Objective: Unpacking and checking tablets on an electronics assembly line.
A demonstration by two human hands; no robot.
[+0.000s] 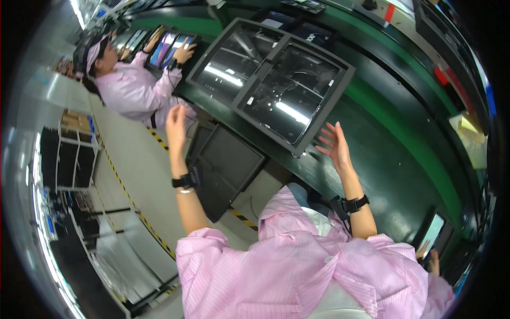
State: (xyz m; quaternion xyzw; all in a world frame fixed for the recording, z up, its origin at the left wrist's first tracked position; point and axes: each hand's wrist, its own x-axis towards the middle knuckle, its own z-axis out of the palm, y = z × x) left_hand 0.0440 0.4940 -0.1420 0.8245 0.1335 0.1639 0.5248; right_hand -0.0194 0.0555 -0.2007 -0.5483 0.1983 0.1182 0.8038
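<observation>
Frame [267,74], black, two-panel, 12 o'clock, hugs surface [380,146] edge; a knock could tip it. Left hand [176,128], 11 o'clock, looks empty, narrow; right hand [338,149], 1 o'clock, empty, spread.

The tray [324,110] lies along the tabletop's [382,146] near edge, two panels [297,87] side by side inside, cases [314,33] behind, phone [435,228] toward the right end.
</observation>
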